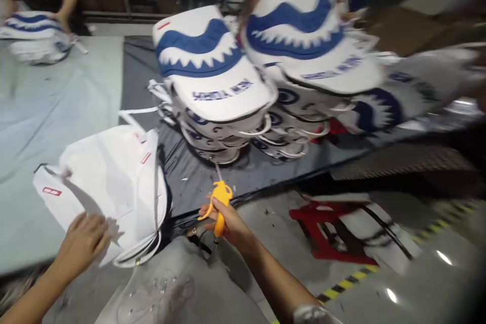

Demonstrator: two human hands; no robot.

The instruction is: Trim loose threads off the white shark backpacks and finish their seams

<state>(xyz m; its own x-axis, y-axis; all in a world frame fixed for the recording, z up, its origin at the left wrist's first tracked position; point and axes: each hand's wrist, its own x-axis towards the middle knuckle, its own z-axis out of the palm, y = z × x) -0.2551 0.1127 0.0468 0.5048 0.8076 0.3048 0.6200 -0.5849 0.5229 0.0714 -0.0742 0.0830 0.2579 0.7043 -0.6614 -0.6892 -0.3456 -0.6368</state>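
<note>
My right hand point(228, 220) is wrapped around a yellow-orange air blow gun point(220, 193), whose thin nozzle points away from me toward the stacked bags. At the table's near edge, a white bag point(110, 167) with small red labels and white cords lies spread out. My left hand point(84, 238) is closed on the near edge of this bag, with its fingertips partly hidden. Beyond the blow gun stand two stacks of white bags, a left stack point(205, 66) and a right stack point(299, 45), printed with blue waves and lettering.
The table point(34, 126) has a pale left part and a dark covering point(190, 182). More printed bags point(410, 86) lie at the right. On the floor rests a red and white item point(326, 233) near yellow-black tape point(349, 281). Another person's hand point(66, 12) touches bags at the far left.
</note>
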